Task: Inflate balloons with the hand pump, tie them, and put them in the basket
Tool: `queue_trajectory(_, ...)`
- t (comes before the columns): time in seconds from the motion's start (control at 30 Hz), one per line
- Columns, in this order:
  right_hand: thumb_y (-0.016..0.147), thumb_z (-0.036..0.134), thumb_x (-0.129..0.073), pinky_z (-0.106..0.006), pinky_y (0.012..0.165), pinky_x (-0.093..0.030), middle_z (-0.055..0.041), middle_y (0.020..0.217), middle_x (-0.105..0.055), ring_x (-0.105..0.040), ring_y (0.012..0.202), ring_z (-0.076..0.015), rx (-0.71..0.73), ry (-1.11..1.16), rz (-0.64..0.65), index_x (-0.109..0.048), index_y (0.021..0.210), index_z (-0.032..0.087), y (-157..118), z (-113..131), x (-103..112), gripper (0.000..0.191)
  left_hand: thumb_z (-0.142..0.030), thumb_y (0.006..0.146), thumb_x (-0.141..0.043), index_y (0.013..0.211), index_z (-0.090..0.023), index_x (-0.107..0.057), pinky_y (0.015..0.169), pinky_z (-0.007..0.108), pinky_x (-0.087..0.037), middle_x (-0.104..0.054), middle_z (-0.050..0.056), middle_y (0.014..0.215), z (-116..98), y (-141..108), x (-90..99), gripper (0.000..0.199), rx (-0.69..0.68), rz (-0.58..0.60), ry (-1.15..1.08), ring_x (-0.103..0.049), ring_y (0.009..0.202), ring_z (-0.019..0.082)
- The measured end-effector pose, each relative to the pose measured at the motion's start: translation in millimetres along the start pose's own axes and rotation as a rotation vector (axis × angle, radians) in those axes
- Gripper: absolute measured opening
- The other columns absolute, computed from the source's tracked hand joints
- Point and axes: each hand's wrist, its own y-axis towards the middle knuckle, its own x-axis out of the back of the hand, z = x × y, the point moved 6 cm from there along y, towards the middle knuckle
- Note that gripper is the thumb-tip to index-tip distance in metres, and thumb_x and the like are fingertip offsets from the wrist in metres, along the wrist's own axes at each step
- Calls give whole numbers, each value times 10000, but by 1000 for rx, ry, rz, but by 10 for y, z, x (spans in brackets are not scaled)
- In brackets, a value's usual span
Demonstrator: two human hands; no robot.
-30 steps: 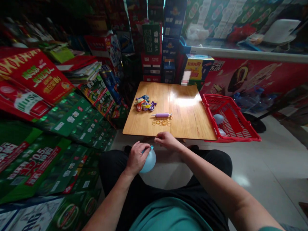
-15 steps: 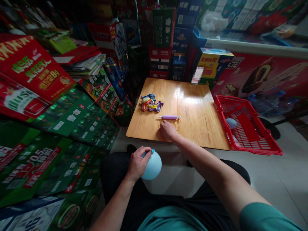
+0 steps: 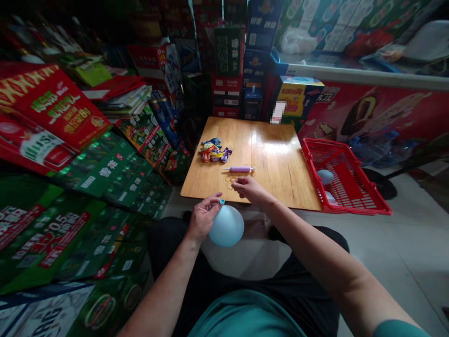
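- Leftwards in the frame, a red carton and green cartons, stacked and tilted by the view.
- Left of centre, the left hand: nearly closed, with thumb and fingers pinching the neck of the inflated balloon and some fingers loosely curled.
- Just above, near the left edge of the wooden counter, a small heap of flat balloons in mixed colours, not filled.
- At lower centre, just off the near edge of the counter, the inflated balloon: pale blue, rounded out, with its rolled mouth upward beside the fingers. Filled, by the look of it, but with no band to be seen around the neck; apparently not fastened.
- Near the middle of the counter, thin rubber bands, loose, and just beyond, a purple hand pump lying flat, untouched.
- Beside the bands, the right hand: fingertips drawn together at the loose bands. Impossible to tell whether with one caught between them.
- At right, against the counter, a red basket with a round blue balloon inside, seemingly finished, and a pale object, too unclear to name.
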Motion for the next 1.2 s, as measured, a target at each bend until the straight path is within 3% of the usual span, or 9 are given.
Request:
queue_trajectory(0.17,882,516,-690,-239,517,-267,45,663,-450,-363,561,-91,2,395,105,-527,769,194,-618,128,-38,379,-411,808,-877,915,-187,-799,1064,418,-491,-688,162,1403,-147,-130,-289,260,25,65,-122,-620,1329,341)
queue_trajectory(0.33,858,550,-731,-246,545,-261,37,667,-496,-384,584,-93,-9,432,127,-586,794,166,-980,183,3,415,-368,810,-882,923,-181,-804,950,352,-541,-747,134,1284,-206,-312,-512,232,56,128,-179,-705,1158,281)
queue_trajectory(0.5,852,520,-739,-250,556,-267,39,663,-508,-396,587,-93,0,465,111,-605,797,158,-1171,166,36,390,-401,808,-873,927,-176,-798,709,269,-524,-795,71,917,-250,-424,-616,265,71,118,-89,-702,776,182)
queue_trajectory(0.77,800,506,-798,-242,511,-224,50,608,-477,-370,536,-84,27,669,-19,-541,727,188,-1304,243,99,416,-395,834,-828,883,-153,-786,706,263,-501,-771,72,843,-364,-479,-686,251,-11,102,101,-674,748,169)
queue_trajectory(0.9,802,538,-796,-236,500,-234,30,621,-523,-386,526,-85,49,751,21,-587,780,183,-1355,405,68,413,-392,758,-889,882,-149,-708,653,249,-497,-744,49,777,-389,-466,-685,327,5,19,56,-672,682,154)
queue_trajectory(1.03,876,488,-737,-233,508,-269,29,660,-537,-421,542,-85,116,693,52,-566,786,187,-1386,522,80,358,-394,669,-956,947,-162,-656,617,240,-507,-740,26,755,-423,-438,-604,470,11,-105,-9,-687,643,151)
queue_trajectory(1.2,829,294,-729,-231,567,-348,23,759,-595,-497,638,-104,115,328,10,-652,928,172,-1382,527,207,175,-389,683,-959,996,-146,-708,686,279,-564,-796,85,856,-467,-431,-546,469,0,-123,-93,-745,726,189)
